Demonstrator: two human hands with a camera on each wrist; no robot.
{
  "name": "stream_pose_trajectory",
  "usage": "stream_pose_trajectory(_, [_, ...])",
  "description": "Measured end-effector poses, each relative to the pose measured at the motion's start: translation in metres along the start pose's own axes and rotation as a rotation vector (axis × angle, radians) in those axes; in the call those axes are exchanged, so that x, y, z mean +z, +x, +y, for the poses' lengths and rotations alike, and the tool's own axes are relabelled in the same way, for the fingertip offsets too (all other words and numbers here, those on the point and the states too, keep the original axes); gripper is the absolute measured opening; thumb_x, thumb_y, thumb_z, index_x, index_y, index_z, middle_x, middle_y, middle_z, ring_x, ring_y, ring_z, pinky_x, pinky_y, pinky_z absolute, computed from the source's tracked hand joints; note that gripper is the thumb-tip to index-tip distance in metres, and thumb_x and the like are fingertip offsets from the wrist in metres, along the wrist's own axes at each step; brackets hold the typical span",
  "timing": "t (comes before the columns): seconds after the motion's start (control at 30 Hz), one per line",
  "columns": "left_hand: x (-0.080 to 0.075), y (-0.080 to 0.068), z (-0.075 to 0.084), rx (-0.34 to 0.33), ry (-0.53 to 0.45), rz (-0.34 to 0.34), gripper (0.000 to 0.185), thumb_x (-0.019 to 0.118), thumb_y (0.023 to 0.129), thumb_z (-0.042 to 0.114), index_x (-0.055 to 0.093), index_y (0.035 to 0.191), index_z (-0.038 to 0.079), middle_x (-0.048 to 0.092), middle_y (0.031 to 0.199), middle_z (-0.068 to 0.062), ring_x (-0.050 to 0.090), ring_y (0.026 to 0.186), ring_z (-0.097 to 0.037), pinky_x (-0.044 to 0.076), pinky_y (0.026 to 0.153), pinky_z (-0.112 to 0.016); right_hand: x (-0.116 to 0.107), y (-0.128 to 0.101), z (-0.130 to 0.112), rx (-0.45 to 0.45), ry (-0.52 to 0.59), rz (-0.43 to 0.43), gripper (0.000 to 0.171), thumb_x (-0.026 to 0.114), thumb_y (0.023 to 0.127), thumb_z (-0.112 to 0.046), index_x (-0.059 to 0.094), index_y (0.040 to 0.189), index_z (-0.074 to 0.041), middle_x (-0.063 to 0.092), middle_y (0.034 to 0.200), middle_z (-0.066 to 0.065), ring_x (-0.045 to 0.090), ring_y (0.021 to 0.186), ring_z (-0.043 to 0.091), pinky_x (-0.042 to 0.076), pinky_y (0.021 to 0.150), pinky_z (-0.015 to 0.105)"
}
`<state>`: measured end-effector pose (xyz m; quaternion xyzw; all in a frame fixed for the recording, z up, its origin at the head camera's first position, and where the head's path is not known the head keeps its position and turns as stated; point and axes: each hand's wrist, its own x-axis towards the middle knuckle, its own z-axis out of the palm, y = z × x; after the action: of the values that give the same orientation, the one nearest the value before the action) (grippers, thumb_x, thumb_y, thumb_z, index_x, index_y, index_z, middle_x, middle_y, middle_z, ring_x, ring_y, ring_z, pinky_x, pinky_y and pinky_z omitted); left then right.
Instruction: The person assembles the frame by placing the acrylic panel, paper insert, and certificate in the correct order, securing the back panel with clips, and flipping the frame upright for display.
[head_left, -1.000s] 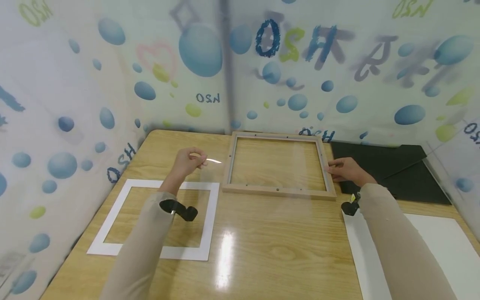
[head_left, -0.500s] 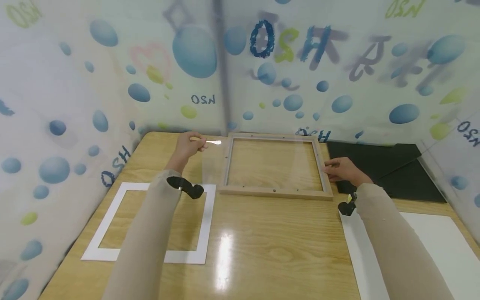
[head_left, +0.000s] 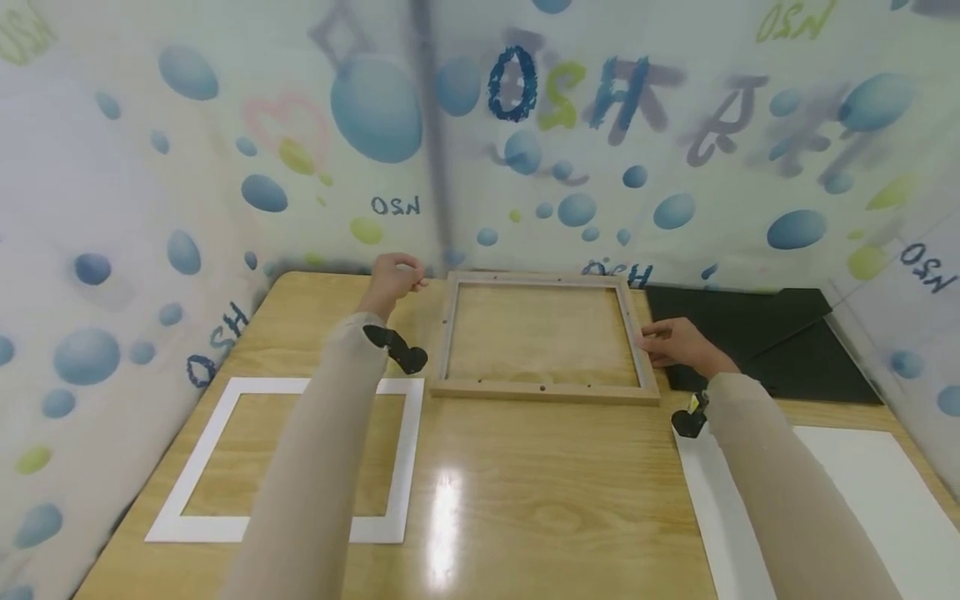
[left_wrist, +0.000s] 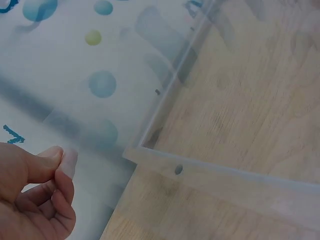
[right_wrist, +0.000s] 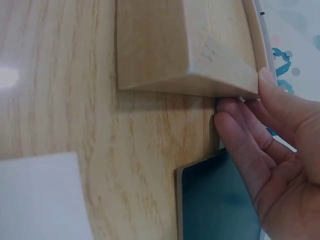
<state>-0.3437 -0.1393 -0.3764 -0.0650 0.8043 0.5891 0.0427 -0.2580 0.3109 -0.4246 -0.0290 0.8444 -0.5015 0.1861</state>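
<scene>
Seating a clear sheet into the wooden frame on the bench. Left hand pinching the sheet's far-left corner, just beside the frame; right hand, fingers relaxed, steadying the frame's right rail. Next, likely: lowering the sheet squarely into the recess.

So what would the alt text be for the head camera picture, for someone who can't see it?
Two sleeved arms reach across a wooden table: the right hand touches a wooden picture frame's right edge, the left hand pinches something near its far left corner. A white mat board lies left, black boards right.
</scene>
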Motion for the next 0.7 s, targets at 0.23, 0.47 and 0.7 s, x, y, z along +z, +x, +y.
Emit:
stream_pose_trajectory(0.23, [0.021,0.009,0.000,-0.038,0.070,0.016,0.010,0.056,0.085,-0.002,0.060,0.093,-0.004,0.066,0.076,-0.009,0.060,0.062,-0.011,0.047,0.062,-0.025,0.000,0.000,0.001,0.016,-0.038,0.017,0.061,0.062,0.088,-0.022,0.039,0.128,0.018,0.061,0.099,0.023,0.064,0.075,0.017,0.054,0.070,0.034])
stream_pose_trajectory(0.47, [0.030,0.009,-0.004,-0.006,0.069,-0.027,0.004,0.056,0.085,-0.004,0.058,0.082,-0.003,0.060,0.070,-0.008,0.054,0.055,-0.008,0.045,0.056,-0.020,0.004,0.002,-0.003,0.063,-0.078,0.040,0.052,0.057,0.092,-0.015,0.039,0.128,0.017,0.058,0.107,0.026,0.063,0.074,0.013,0.053,0.072,0.033])
stream_pose_trajectory(0.7, [0.043,0.014,-0.010,-0.029,0.068,-0.063,0.014,0.056,0.083,-0.006,0.058,0.096,-0.009,0.055,0.071,-0.007,0.050,0.053,-0.007,0.040,0.047,-0.017,0.004,0.003,0.002,0.055,-0.088,0.049,0.051,0.056,0.092,-0.014,0.039,0.128,0.017,0.054,0.112,0.032,0.064,0.077,0.016,0.053,0.073,0.034])
